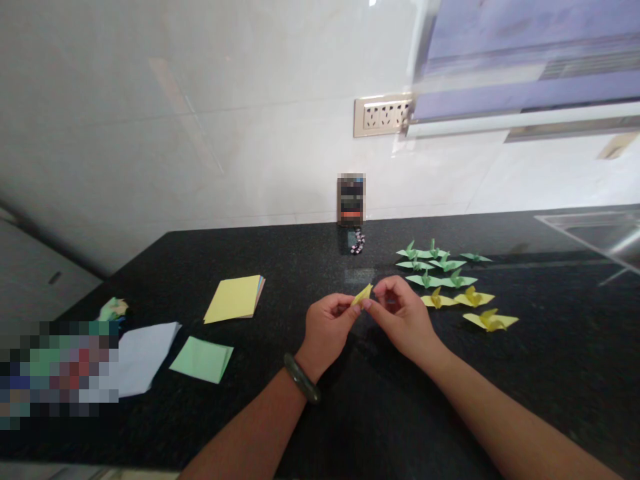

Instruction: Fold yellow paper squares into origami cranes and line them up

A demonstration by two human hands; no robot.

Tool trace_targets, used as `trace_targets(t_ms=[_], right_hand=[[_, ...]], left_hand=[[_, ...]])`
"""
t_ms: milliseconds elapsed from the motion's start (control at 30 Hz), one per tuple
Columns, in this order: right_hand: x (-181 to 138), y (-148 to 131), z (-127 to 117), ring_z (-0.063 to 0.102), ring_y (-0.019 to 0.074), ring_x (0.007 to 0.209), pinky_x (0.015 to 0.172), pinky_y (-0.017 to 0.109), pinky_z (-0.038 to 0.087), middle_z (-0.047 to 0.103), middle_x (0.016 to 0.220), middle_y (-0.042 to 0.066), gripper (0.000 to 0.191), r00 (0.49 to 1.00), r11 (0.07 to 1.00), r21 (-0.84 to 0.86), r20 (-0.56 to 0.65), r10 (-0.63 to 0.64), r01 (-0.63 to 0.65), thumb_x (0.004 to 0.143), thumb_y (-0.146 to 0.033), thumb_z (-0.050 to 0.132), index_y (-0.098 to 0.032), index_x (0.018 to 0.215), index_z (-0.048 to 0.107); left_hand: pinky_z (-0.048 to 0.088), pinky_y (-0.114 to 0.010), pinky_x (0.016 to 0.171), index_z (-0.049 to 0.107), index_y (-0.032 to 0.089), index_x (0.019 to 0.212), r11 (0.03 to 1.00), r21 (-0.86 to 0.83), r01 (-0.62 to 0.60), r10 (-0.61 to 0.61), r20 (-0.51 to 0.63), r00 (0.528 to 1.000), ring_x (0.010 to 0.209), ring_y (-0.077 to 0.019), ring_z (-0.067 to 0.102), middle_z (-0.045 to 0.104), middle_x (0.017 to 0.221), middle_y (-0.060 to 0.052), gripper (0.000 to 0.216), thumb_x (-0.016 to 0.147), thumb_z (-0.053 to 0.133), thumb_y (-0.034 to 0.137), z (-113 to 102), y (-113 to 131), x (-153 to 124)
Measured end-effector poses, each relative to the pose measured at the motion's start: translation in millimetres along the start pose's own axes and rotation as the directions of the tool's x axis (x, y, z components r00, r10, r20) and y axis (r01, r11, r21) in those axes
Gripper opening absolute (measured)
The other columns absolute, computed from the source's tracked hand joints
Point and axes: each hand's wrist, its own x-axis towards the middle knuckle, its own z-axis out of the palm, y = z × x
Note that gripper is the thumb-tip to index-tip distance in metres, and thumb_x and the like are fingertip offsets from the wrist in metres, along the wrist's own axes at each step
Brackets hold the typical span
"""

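Observation:
A small folded yellow paper piece (362, 295) is pinched between both hands above the black countertop (310, 413). My left hand (327, 327), with a dark bangle on its wrist, grips the paper's lower left end. My right hand (400, 313) grips its right end with closed fingertips. Just right of the hands lie several finished paper cranes, green ones (434, 265) at the back and yellow ones (473, 308) nearer.
A stack of yellow paper sheets (234, 299) lies left of the hands, with a green sheet (203, 360) and a white sheet (143, 353) nearer the left edge. A small dark object (351, 200) stands against the wall. A sink (600, 233) is at far right.

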Motion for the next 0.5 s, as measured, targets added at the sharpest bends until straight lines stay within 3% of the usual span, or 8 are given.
trace_targets(t_ms=[100, 267, 500], right_hand=[[1.7, -0.6, -1.0, 0.043, 0.0112, 0.057, 0.052, 0.024, 0.037, 0.048, 0.07, -0.001, 0.014, 0.999, 0.997, -0.055, 0.019, -0.045, 0.046, 0.074, -0.032, 0.061, -0.02, 0.075, 0.053], [2.7, -0.2, -1.0, 0.046, 0.0127, 0.058, 0.054, 0.025, 0.039, 0.052, 0.067, 0.0, 0.015, 1.0, 1.0, -0.013, 0.015, 0.011, -0.011, 0.073, -0.034, 0.061, -0.02, 0.075, 0.056], [2.9, -0.3, -1.5, 0.047, 0.0126, 0.057, 0.053, 0.025, 0.04, 0.052, 0.064, 0.0, 0.016, 0.999, 0.999, 0.012, 0.011, 0.048, -0.049, 0.072, -0.032, 0.063, -0.019, 0.074, 0.054]], left_hand=[[0.045, -0.024, 0.06, 0.069, 0.015, 0.075, 0.998, 0.052, -0.044, 0.045, -0.019, 0.999, 0.064, -0.0135, 0.058, 0.067, 0.071, -0.004, 0.015, 0.069, 0.066, 0.029, -0.2, -0.5, 0.1], [0.045, -0.025, 0.062, 0.069, 0.017, 0.07, 0.983, 0.113, -0.144, 0.147, -0.022, 0.989, 0.066, -0.0138, 0.058, 0.066, 0.07, -0.003, 0.009, 0.069, 0.066, 0.026, -1.3, 1.7, 0.8], [0.045, -0.025, 0.061, 0.07, 0.016, 0.074, 0.987, 0.13, -0.093, 0.097, -0.021, 0.995, 0.065, -0.0145, 0.058, 0.067, 0.071, -0.004, 0.014, 0.07, 0.066, 0.029, -2.0, 0.2, 0.7]])
